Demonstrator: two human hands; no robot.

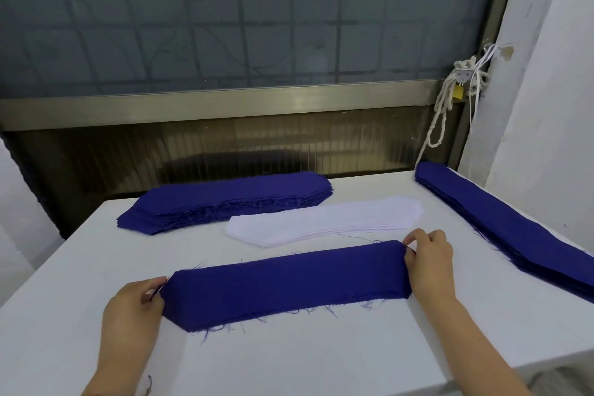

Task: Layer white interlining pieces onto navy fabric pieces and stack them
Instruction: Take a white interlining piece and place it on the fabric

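A long navy fabric piece [286, 283] with frayed edges lies stretched across the white table [289, 360] in front of me. My left hand [135, 309] pinches its left end and my right hand [429, 254] pinches its right end. Just behind it sits a low stack of white interlining pieces [324, 223]. Farther back on the left is a stack of navy pieces [225, 201]. Another long navy stack [504, 225] runs along the table's right edge.
A metal-framed window and dark ribbed panel stand behind the table. A white rope with a brass padlock [458, 92] hangs at the back right corner beside a white wall. The table's front right corner drops off at the lower right.
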